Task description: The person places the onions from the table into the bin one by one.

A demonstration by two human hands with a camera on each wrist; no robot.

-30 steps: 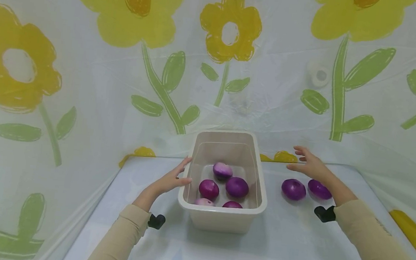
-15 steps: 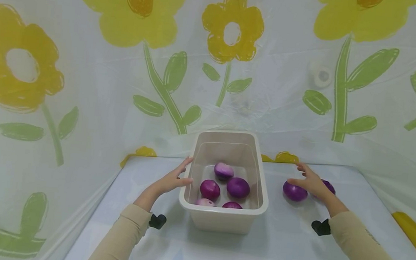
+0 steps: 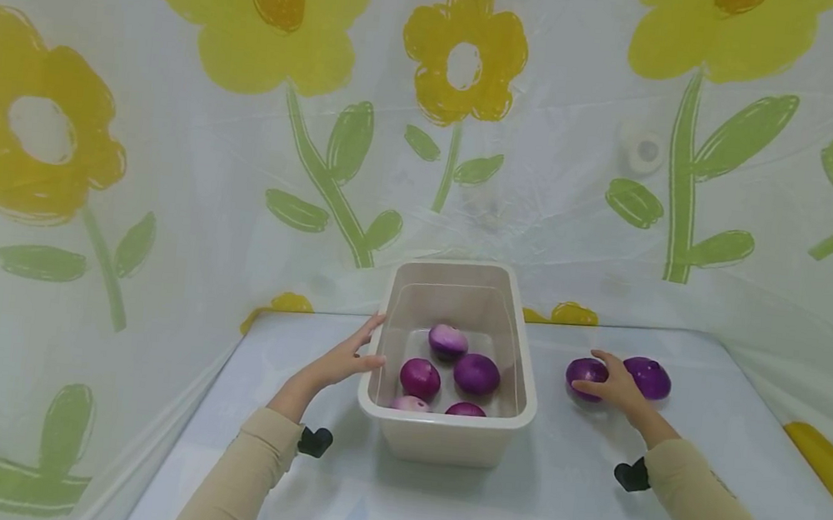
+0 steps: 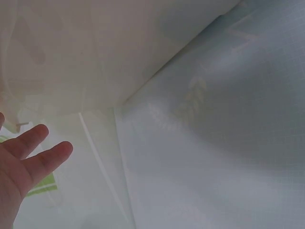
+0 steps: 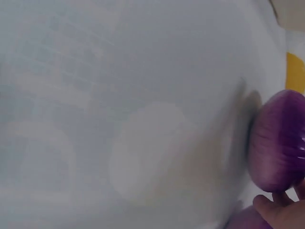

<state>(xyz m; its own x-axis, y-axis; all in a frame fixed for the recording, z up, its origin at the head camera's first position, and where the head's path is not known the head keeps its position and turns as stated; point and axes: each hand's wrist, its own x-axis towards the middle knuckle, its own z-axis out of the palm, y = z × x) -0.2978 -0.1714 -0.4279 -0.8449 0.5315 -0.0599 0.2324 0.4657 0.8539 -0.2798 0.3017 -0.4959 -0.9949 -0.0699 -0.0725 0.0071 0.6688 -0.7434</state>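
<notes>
My right hand point(image 3: 619, 384) is at the left one of two red onions point(image 3: 583, 375) on the table, its thumb across the near side and its fingers curled behind. In the right wrist view, fingertips meet the lower end of this red onion point(image 5: 276, 143). The second red onion point(image 3: 648, 378) lies just right of the hand. My left hand point(image 3: 339, 363) rests at the left rim of a beige plastic bin point(image 3: 444, 438), fingers straight and spread. Several red onions, one of them point(image 3: 476, 375), lie inside the bin. The left wrist view shows the spread fingers point(image 4: 47, 160) beside the bin's wall.
The table point(image 3: 430, 512) has a pale cloth. Behind it hangs a white curtain point(image 3: 545, 180) with printed yellow flowers, reaching the table's back edge. The bin stands near that edge, between the two hands.
My right hand has come down and left from above the two onions and closed around the left one, which has shifted slightly left. The left hand stays at the bin's rim.
</notes>
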